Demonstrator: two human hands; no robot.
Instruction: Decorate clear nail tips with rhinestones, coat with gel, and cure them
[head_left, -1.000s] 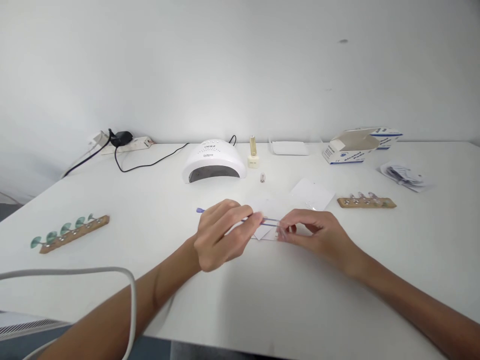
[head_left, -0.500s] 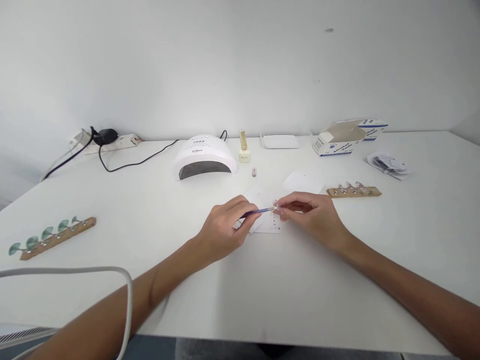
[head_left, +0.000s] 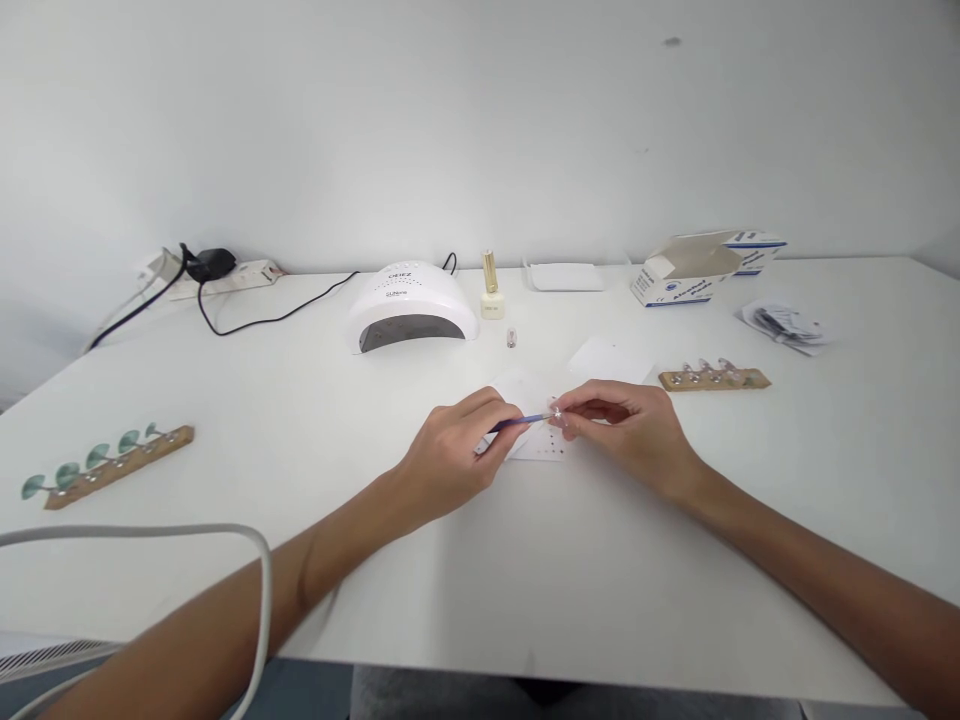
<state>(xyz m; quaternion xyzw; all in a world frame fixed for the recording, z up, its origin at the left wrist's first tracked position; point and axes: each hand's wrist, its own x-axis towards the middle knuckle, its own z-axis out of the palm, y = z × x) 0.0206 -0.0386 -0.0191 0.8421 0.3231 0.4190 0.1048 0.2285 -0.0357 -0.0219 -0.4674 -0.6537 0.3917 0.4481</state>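
Note:
My left hand [head_left: 463,448] is closed in a pinch around a slim blue-purple brush [head_left: 517,422], which points to the right. The brush tip meets a small clear press-on nail [head_left: 558,415] pinched between the thumb and fingers of my right hand [head_left: 630,430]. Fingers hide part of the nail. Beneath both hands lie white paper sheets [head_left: 541,452], with rows of tiny dark dots showing near the right hand. Another small clear piece [head_left: 511,338] rests on the table beyond them.
At the back stand a white nail lamp [head_left: 412,300], a gold-capped polish bottle [head_left: 491,290], a white tray [head_left: 566,277] and an alcohol pad box [head_left: 686,272]. Wooden strips hold green nails [head_left: 120,468] at left and clear ones [head_left: 714,380] at right. A pale cable [head_left: 262,580] crosses my left forearm.
The view has shifted slightly, so everything sits a little differently in the picture. Both hands keep their grips, with the brush tip still at the press-on nail.

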